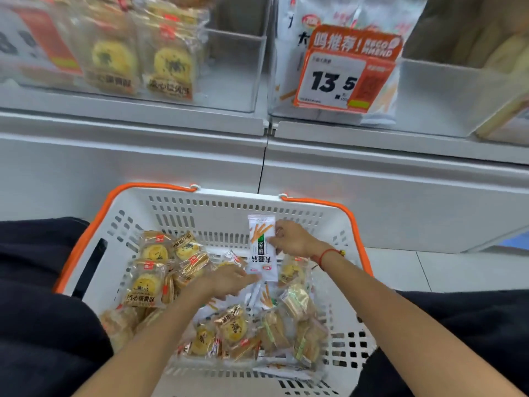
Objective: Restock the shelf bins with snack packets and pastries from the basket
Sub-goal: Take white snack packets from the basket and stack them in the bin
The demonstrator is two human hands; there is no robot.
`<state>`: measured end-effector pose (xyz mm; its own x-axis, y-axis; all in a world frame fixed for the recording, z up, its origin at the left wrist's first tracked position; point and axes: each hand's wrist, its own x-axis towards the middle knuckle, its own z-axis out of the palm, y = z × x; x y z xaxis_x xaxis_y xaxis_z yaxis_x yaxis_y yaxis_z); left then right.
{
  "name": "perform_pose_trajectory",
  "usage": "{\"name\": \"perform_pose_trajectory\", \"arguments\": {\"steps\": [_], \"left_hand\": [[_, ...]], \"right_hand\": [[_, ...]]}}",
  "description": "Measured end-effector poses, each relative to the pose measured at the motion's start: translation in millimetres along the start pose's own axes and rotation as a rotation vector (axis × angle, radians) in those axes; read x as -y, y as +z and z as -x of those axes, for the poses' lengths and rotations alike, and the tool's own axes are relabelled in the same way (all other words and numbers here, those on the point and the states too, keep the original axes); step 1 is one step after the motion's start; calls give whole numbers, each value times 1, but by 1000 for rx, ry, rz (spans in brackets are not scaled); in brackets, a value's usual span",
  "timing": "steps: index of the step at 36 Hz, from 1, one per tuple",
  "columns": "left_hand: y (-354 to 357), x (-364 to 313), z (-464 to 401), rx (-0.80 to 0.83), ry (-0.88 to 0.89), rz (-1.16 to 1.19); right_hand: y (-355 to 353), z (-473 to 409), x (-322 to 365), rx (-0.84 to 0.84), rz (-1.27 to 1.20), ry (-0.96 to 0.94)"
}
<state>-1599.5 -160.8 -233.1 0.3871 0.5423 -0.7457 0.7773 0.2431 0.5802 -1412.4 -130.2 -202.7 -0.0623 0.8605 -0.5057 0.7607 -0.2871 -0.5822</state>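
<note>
A white basket (pixel 200 207) with orange handles sits between my knees, holding several yellow pastry packets (pixel 146 285), sandwich-biscuit packets (pixel 300 305) and white stick-snack packets. My right hand (pixel 292 239) pinches a narrow white stick-snack packet (pixel 262 247) upright above the basket's middle. My left hand (pixel 226 280) reaches in with straight fingers; its fingertips touch that packet's lower end. Above, a clear shelf bin (pixel 229 70) on the left holds yellow pastries (pixel 171 64). The bin to its right (pixel 283 110) holds white stick-snack bags.
An orange price tag (pixel 346 73) reading 13.5 hangs on the right bin's front. A further clear bin (pixel 446 93) stands at far right. The white shelf ledge (pixel 257 130) runs above the basket. Dark trouser legs flank the basket on both sides.
</note>
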Motion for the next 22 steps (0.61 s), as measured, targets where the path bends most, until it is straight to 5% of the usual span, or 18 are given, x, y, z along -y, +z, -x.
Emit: {"name": "perform_pose_trajectory", "arguments": {"steps": [11, 17, 22], "left_hand": [[-40, -68, 59, -421, 487, 306], [-85, -104, 100, -533, 651, 131], [-119, -143, 130, -544, 685, -140]], "right_hand": [[-107, 60, 77, 99, -107, -110], [-155, 112, 115, -258, -122, -351], [-182, 149, 122, -482, 444, -457]]}}
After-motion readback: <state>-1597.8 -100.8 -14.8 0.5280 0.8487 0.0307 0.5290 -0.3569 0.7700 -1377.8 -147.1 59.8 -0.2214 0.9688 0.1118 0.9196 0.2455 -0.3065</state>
